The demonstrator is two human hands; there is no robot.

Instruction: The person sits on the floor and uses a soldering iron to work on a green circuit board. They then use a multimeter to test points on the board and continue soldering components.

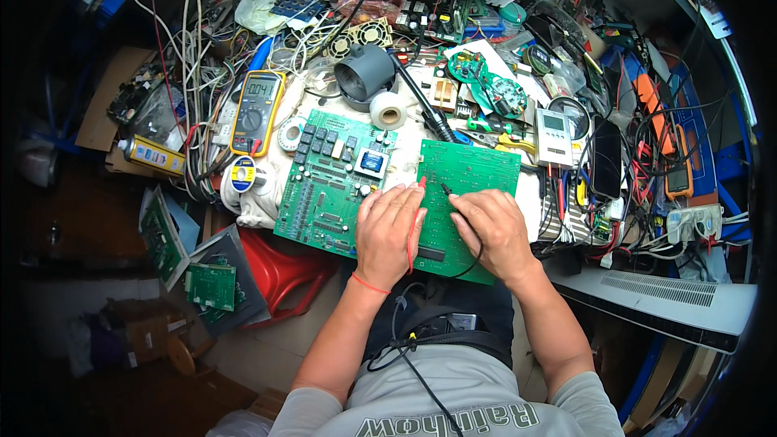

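Observation:
My left hand (385, 231) is closed round a red test probe (422, 182), with its red lead hanging below the fingers. A black test probe (446, 189) is pinched in my right hand (495, 231), its lead running under the palm. Both probes point at the upper middle of a green circuit board (477, 166), lying solder side up; I cannot tell whether the tips touch it. Left of it lies a second green circuit board (312, 209) with relays and a blue transformer (371, 163). A yellow multimeter (257, 113) with a lit display lies beyond that board's left corner.
A solder spool (242, 174), a white tape roll (389, 111) and a grey cup-shaped holder (364, 73) stand around the boards. Cables, tools and round green boards (490, 85) crowd the back. A white handheld meter (554, 136) and a phone (605, 158) lie at right.

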